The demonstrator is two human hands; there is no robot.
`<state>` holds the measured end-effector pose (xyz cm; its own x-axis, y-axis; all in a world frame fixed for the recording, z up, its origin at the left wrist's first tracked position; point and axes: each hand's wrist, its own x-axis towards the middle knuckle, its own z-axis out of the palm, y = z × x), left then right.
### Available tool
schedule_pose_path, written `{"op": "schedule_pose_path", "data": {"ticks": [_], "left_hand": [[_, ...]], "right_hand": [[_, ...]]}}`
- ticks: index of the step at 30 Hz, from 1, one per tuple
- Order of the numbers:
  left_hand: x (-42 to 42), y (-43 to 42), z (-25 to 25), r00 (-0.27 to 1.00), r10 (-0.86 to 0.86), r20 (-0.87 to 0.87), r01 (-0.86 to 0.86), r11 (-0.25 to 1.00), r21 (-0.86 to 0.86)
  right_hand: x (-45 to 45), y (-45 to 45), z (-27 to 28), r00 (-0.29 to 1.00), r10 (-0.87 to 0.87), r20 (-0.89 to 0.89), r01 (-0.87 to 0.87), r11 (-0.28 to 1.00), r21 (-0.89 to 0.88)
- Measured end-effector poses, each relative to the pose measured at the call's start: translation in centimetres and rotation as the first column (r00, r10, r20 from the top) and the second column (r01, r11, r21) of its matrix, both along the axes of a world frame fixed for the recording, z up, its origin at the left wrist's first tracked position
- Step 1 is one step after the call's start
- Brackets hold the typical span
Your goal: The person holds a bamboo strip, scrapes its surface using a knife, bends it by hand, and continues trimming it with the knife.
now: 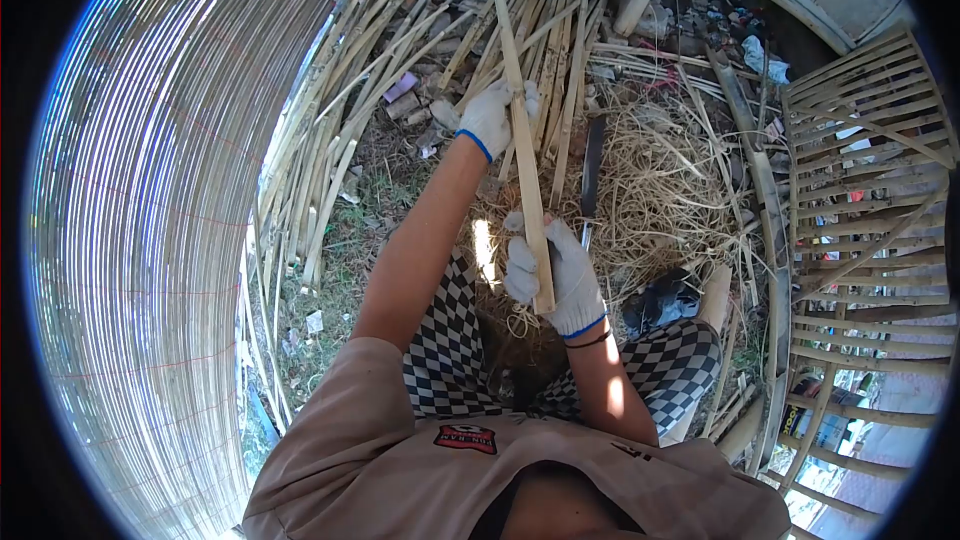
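A long, pale bamboo strip (pixel 526 165) runs away from my body, its near end above my lap. My left hand (pixel 490 122), in a white glove with a blue cuff, is closed around it partway along. Gloved in the same way, my right hand (pixel 568 280) grips the strip close to its near end, fingers wrapped across it. A long dark blade (pixel 593 165) lies just right of the strip, pointing away from me. Beside the blade spreads a tangled heap of thin bamboo shavings (pixel 660 180).
Split bamboo strips lie in piles at the far middle (pixel 560 50) and the left (pixel 335 120). A slatted blind (pixel 150 220) hangs on the left. On the right stands a bamboo slat rack (pixel 870 210). A black plastic bag (pixel 662 302) sits near my right knee.
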<state>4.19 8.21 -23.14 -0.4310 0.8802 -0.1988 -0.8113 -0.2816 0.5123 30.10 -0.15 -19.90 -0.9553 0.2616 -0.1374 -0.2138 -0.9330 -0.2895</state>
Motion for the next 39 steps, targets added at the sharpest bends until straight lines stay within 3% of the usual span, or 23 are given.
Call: {"op": "schedule_pose_path", "data": {"ticks": [6, 10, 13, 19, 25, 28, 31, 34, 35, 36, 38, 39], "left_hand": [[-0.7, -0.6, 0.5, 0.998, 0.062, -0.004, -0.062, 0.998, 0.019], [-1.6, -0.8, 0.1, 0.999, -0.031, -0.016, 0.033, 0.99, 0.139], [-1.5, -1.0, 0.3, 0.999, -0.031, -0.029, 0.035, 0.99, 0.136], [-1.4, -1.0, 0.5, 0.997, 0.012, -0.078, -0.007, 0.998, 0.063], [-1.6, -1.2, 0.7, 0.991, 0.015, -0.13, -0.008, 0.998, 0.055], [-1.2, -1.7, 1.5, 0.976, 0.096, -0.195, -0.108, 0.993, -0.049], [-2.0, -1.8, 1.4, 0.993, 0.106, -0.057, -0.104, 0.994, 0.041], [-3.2, -1.9, 1.7, 0.979, 0.106, -0.172, -0.107, 0.994, 0.004], [-4.1, -1.5, 0.9, 0.965, 0.159, -0.21, -0.152, 0.987, 0.053], [-4.2, -1.8, 1.2, 0.977, 0.169, -0.133, -0.167, 0.986, 0.028], [-4.4, -2.5, 2.3, 0.981, 0.192, 0.024, -0.192, 0.981, -0.024], [-4.9, -2.5, 2.2, 0.979, 0.203, -0.026, -0.203, 0.979, 0.006]], "right_hand": [[-0.6, 0.4, 0.5, 1.0, 0.001, 0.003, -0.001, 1.0, -0.02], [-0.8, 0.5, 0.3, 1.0, 0.015, 0.01, -0.015, 1.0, 0.003], [-1.0, 0.3, 0.2, 0.998, 0.005, 0.066, -0.008, 0.999, 0.046], [-1.1, 0.1, 0.6, 0.992, 0.002, 0.13, -0.013, 0.997, 0.079], [-0.8, 0.5, 0.7, 0.997, 0.006, 0.076, -0.011, 0.998, 0.067], [-0.6, 0.4, 1.3, 0.994, -0.012, 0.107, 0.0, 0.994, 0.11], [0.1, 1.3, 1.2, 0.986, 0.064, 0.156, -0.09, 0.981, 0.169], [2.6, 3.0, 3.0, 0.862, -0.048, 0.505, -0.293, 0.766, 0.572], [4.2, 4.7, -0.5, 0.902, 0.018, 0.432, -0.291, 0.764, 0.576], [5.7, 6.4, -5.1, 0.932, -0.089, 0.352, -0.222, 0.629, 0.745], [7.4, 6.8, -0.6, 0.734, -0.165, 0.659, -0.515, 0.498, 0.698], [8.1, 6.9, -0.8, 0.686, -0.208, 0.698, -0.573, 0.437, 0.694]]}}
